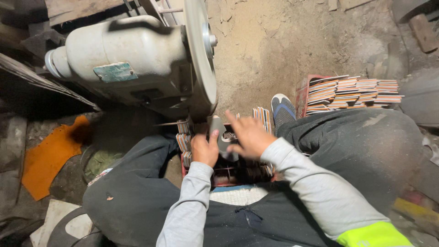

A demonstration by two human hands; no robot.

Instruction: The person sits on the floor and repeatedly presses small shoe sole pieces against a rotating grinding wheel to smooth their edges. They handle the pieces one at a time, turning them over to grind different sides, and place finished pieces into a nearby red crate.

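My left hand (204,148) grips a flat grey metal piece (218,132) just below the large grinding disc (201,55) of a grey motor machine (128,59). My right hand (247,135) hovers over the same piece with fingers spread and blurred; whether it touches the piece is unclear. Under both hands sits a red crate (215,176) holding stacks of thin striped blanks (184,142). More of these blanks (261,116) stand upright behind my right hand.
A second red crate (302,96) at the right is packed with rows of thin flat blanks (352,93). My shoe (282,110) rests beside it on the dusty earth floor. An orange sheet (50,155) lies at the left. My dark-trousered knees flank the crate.
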